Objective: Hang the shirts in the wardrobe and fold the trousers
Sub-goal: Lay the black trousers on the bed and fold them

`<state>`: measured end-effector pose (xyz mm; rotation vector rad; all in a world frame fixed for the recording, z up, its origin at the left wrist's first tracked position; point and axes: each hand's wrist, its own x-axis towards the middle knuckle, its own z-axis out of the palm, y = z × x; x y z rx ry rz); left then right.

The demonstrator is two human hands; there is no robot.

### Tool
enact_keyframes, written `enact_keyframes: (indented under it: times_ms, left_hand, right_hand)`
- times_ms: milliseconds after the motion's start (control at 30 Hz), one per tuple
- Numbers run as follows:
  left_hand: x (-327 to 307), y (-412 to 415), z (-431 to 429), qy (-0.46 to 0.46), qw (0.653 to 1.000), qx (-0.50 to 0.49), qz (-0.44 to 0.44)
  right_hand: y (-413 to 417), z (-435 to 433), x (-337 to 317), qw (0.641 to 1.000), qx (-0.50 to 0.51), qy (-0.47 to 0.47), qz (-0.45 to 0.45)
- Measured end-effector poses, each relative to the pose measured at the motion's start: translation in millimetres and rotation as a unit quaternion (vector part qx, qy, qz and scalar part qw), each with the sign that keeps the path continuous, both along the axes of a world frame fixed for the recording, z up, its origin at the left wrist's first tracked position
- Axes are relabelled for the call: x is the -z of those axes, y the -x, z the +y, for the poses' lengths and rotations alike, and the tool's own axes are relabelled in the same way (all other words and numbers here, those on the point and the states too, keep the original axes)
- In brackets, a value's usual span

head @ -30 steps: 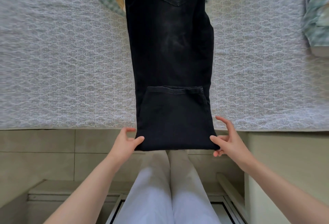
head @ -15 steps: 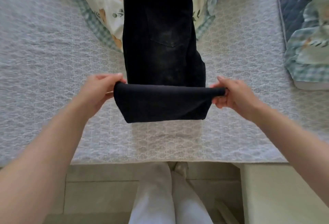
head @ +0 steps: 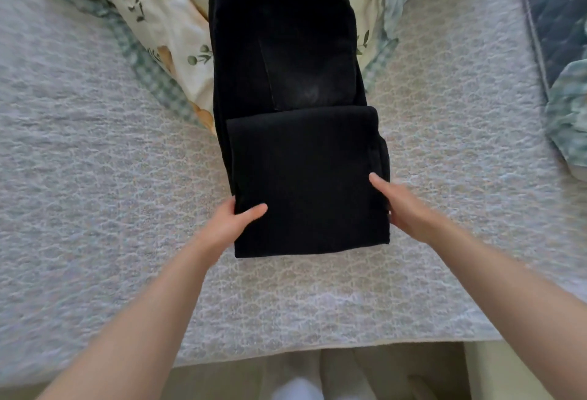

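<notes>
Black trousers (head: 286,59) lie lengthwise on the grey quilted bed (head: 95,161), their seat and back pocket at the top. The leg end is folded over into a flat black panel (head: 305,177) near me. My left hand (head: 233,220) grips the panel's left edge, thumb on top and fingers tucked under the cloth. My right hand (head: 403,205) holds the right edge, thumb stretched over the top, fingers hidden behind the fold.
A floral quilt with a green check border (head: 152,24) lies under the trousers' upper part. A second check-patterned bundle (head: 568,120) and a dark blue quilted piece (head: 556,2) sit at the right. The bed's near edge (head: 317,352) runs across the bottom.
The folded leg end was lifted from the bed's near edge, carried up and away from me, and now lies flat on the trousers. Both hands slid down to the panel's sides.
</notes>
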<state>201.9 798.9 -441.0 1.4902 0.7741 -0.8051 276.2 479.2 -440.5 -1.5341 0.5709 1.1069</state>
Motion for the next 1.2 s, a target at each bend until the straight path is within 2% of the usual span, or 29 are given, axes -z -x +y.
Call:
enact_keyframes:
  times_ms: [233,333,433,633,833,933,1000,1100,1167,1200]
  left_hand:
    - [11,1,-15,-0.044,0.998,-0.028,-0.025]
    - [3,12,-17,-0.015,0.999,-0.029,-0.022]
    - [-7,35,-22,0.035,0.998,-0.041,0.012]
    - [-27,87,-40,0.078,0.992,-0.075,0.060]
    - [-33,145,-57,0.076,0.990,-0.038,0.113]
    - [-27,160,-62,-0.001,0.994,-0.035,0.108]
    - [-20,156,-59,-0.131,0.988,-0.020,0.078]
    - [-21,132,-55,-0.330,0.944,0.004,-0.010]
    - [-28,105,-62,-0.413,0.902,0.055,-0.110]
    - [-30,89,-69,-0.427,0.884,0.090,-0.165]
  right_hand:
    - [13,8,3,0.999,-0.023,0.001,-0.022]
    - [23,6,5,1.000,0.002,-0.011,-0.019]
    - [43,-2,4,0.999,-0.005,-0.032,-0.003]
    - [78,-21,-12,0.998,-0.030,-0.049,0.011]
    - [142,-56,-15,0.989,-0.132,-0.021,0.061]
    - [162,-70,-12,0.989,-0.134,0.003,0.066]
    - [160,-74,-12,0.991,-0.119,0.035,0.056]
    - [141,-76,-14,0.986,-0.120,0.114,0.001]
    - [122,-75,-16,0.979,-0.114,0.160,-0.055]
    - [111,-74,-17,0.973,-0.111,0.181,-0.087]
